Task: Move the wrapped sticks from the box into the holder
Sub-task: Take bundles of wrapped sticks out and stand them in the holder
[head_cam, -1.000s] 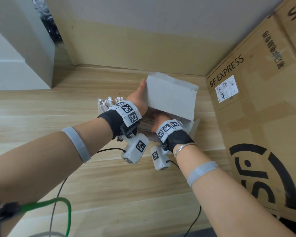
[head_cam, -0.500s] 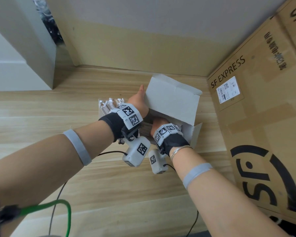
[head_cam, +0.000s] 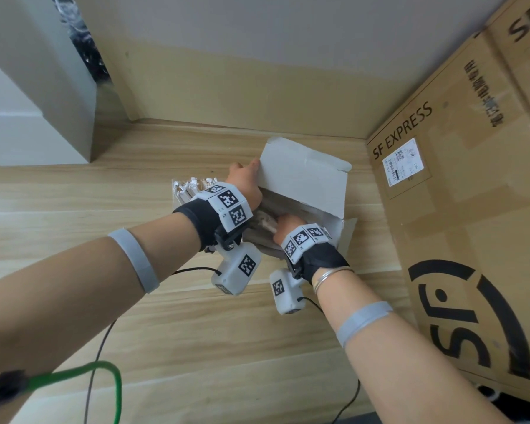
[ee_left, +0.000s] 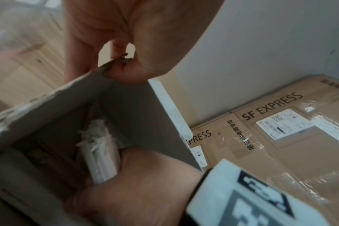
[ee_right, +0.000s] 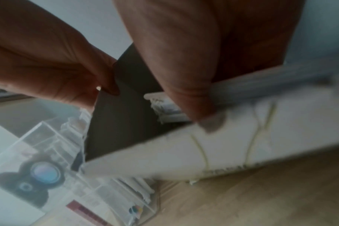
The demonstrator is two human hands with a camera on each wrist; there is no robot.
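Observation:
A white cardboard box [head_cam: 337,237] lies on the wooden table with its lid flap [head_cam: 303,175] raised. My left hand [head_cam: 245,185] pinches the flap's left corner [ee_left: 106,67] and holds it up. Inside the box, my right hand [head_cam: 285,224] grips a bundle of paper-wrapped sticks [ee_left: 99,149], with the thumb pressed over them [ee_right: 168,110]. The clear holder [ee_right: 48,145] stands just left of the box, with several wrapped sticks [head_cam: 193,188] upright in it. My left wrist hides most of the holder in the head view.
A large brown SF EXPRESS carton [head_cam: 456,209] stands close on the right of the box. A wall runs behind the table, and a white cabinet [head_cam: 28,117] stands at the far left. Cables [head_cam: 104,377] trail over the near table.
My right hand has drawn back slightly toward me inside the box, and the wrapped sticks now show at its fingers. My left hand still holds the flap up.

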